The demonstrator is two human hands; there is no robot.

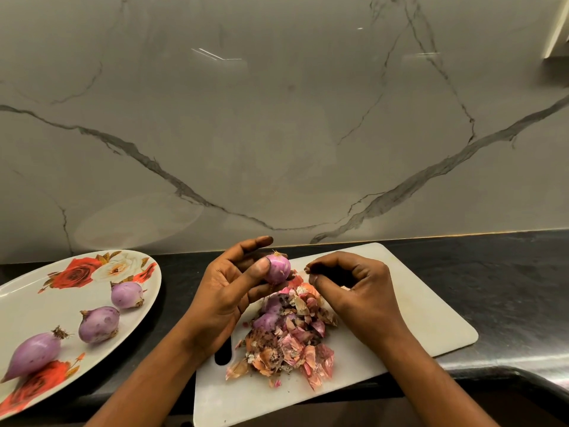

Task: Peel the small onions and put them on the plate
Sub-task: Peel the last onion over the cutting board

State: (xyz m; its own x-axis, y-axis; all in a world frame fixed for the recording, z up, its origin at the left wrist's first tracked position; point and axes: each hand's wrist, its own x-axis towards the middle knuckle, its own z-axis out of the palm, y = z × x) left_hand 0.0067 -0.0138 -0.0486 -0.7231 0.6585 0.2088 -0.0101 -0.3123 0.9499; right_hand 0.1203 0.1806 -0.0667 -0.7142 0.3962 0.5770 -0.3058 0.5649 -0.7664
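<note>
Head view, left hand: the left hand (234,291) is at centre frame, palm turned up, with thumb and fingers curled round a small onion (278,269).
Head view, held onion: it is purple-pink and mostly bare of dry skin, with its rooty tuft pointing up. It is held above the far end of the peel pile (289,337).
Head view, right hand: the right hand (360,291) is right of centre, just beside the held onion but not touching it. Its fingers are curled, with the thumb and forefinger tips drawn close together. A brownish fleck shows at the fingertips, possibly a scrap of skin, but I cannot tell whether they pinch anything.
Head view, peel pile: pink, orange and brown skins are heaped on the white cutting board (415,318), below and between the two hands.
Head view, plate: an oval white plate (37,303) with red rose prints lies at the lower left of the frame, apart from the board.
Head view, onions on the plate: there are three peeled onions. A round one (127,294) lies nearest the board, a second (99,324) below and left of it, and a long pointed one (34,355) at the far lower left.
Head view, tabletop: the dark tabletop (508,272) carries both plate and board.
Head view, wall: grey-veined marble (277,118) fills the upper frame.
</note>
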